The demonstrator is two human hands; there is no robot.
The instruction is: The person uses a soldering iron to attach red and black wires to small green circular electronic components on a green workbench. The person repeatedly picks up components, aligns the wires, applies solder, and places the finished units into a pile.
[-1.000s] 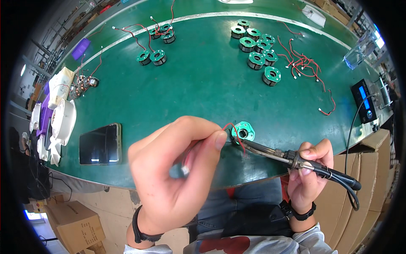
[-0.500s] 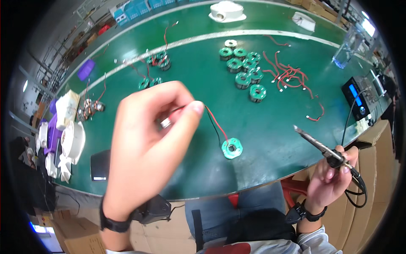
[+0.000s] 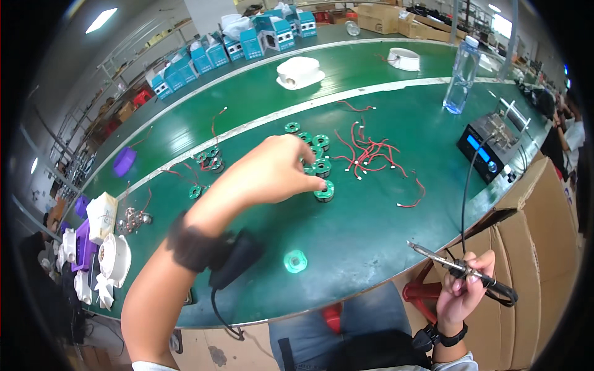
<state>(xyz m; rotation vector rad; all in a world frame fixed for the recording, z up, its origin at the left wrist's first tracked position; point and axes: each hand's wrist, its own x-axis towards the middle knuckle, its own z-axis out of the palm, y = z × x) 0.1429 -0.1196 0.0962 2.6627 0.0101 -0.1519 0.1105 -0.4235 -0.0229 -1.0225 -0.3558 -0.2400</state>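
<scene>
- the green table (image 3: pixel 371 247) fills most of the view, a long bench with a pale stripe running from nine o'clock up toward two o'clock.
- the room behind it is a workshop: teal and white boxes (image 3: pixel 247 40) line the far edge at twelve o'clock, and cardboard cartons (image 3: pixel 538 229) stand at the near edge at four o'clock.
- the left hand (image 3: pixel 278 170) reaches out over the middle of the table, fingers drawn together at the tips and touching a green coil (image 3: pixel 324 190); whether it pinches the coil or only rests on it cannot be told.
- that coil is a small round spool, green rimmed with a dark winding, the nearest one of a cluster of green coils (image 3: pixel 312 145) lying just past the fingertips toward one o'clock.
- the right hand (image 3: pixel 461 287), at four o'clock off the table's near edge, is closed around the dark handle of a soldering iron (image 3: pixel 461 269), whose metal tip points toward ten o'clock.
- a soldering station (image 3: pixel 489 145), a black box with a blue screen, sits at three o'clock.
- a clear water bottle (image 3: pixel 461 77) stands upright at one o'clock.
- red wires (image 3: pixel 371 151) lie in a loose heap just right of the cluster.
- a single green ring-shaped part (image 3: pixel 295 261) lies alone at six o'clock, well apart from the cluster.
</scene>
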